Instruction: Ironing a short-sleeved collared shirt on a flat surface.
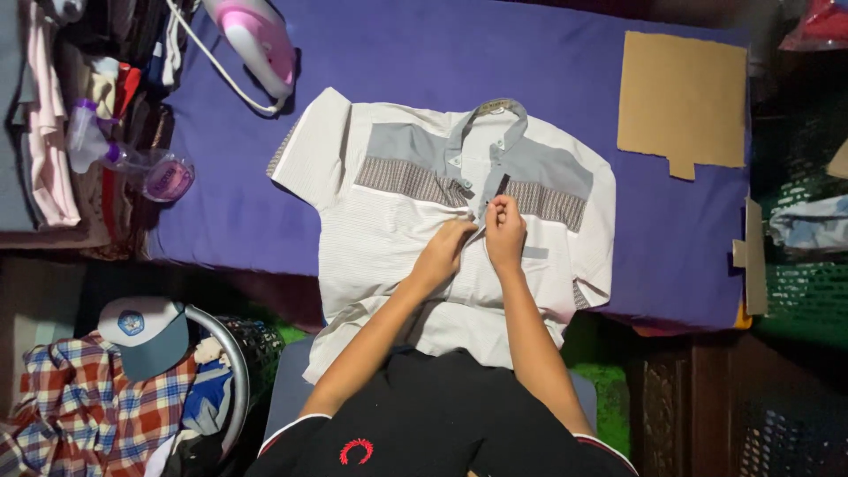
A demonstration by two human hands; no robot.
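**Pinching the shirt front at mid-frame**

Lying flat, front up, on the purple-covered counter (565, 53): a white short-sleeved shirt (389, 238) with grey and striped chest panels, centre of frame, collar toward the top, hem hanging off the near edge.

Left hand (444, 252) closed on the shirt's button placket just below the chest panels, fingers curled into the cloth. Right hand (505, 231) just beside it, touching or nearly so, thumb and fingertips pinched narrow on the same placket edge. Whether a button sits between the fingers: cannot tell.

Upper left: pink-and-white iron (256, 40) resting on the counter, cord trailing. Upper right: brown cardboard sheet (682, 97), well apart from the shirt. Far left: clear spray bottle (110, 155) on a heap of clothes. Lower left: grey cap (146, 331) on a plaid shirt (79, 397) in a basket.
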